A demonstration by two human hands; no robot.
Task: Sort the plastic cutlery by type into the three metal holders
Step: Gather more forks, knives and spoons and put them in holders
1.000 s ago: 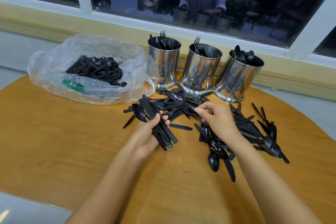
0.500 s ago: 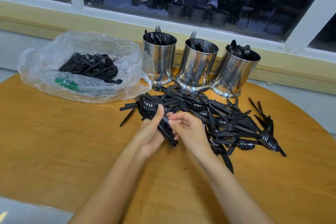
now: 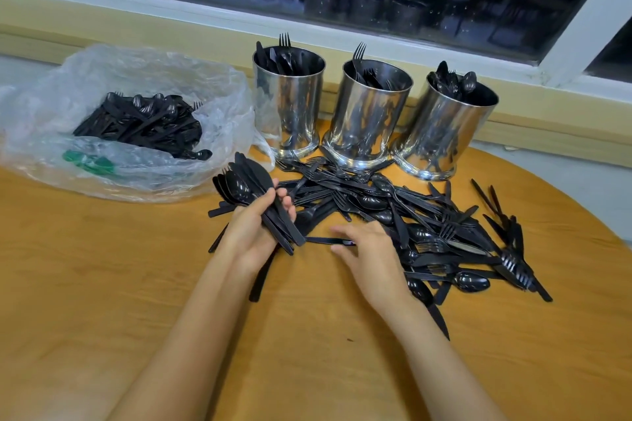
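Observation:
Three shiny metal holders stand in a row by the window sill. The left holder (image 3: 289, 106) has knives and one fork in it, the middle holder (image 3: 367, 120) forks, the right holder (image 3: 444, 133) spoons. A loose pile of black plastic cutlery (image 3: 427, 225) lies in front of them. My left hand (image 3: 251, 232) grips a bundle of knives and spoons (image 3: 253, 188), blades pointing away from me. My right hand (image 3: 371, 256) pinches one thin black piece (image 3: 321, 241) that lies flat on the table between the hands; the fingertips are blurred.
A clear plastic bag (image 3: 136, 79) with more black cutlery and a green item sits at the left on the round wooden table (image 3: 102, 284). The table's curved edge runs along the right. The window sill is just behind the holders.
My right hand has left the bundle and dropped to the table, taking hold of a single piece. My left hand keeps its bundle and has lifted it slightly.

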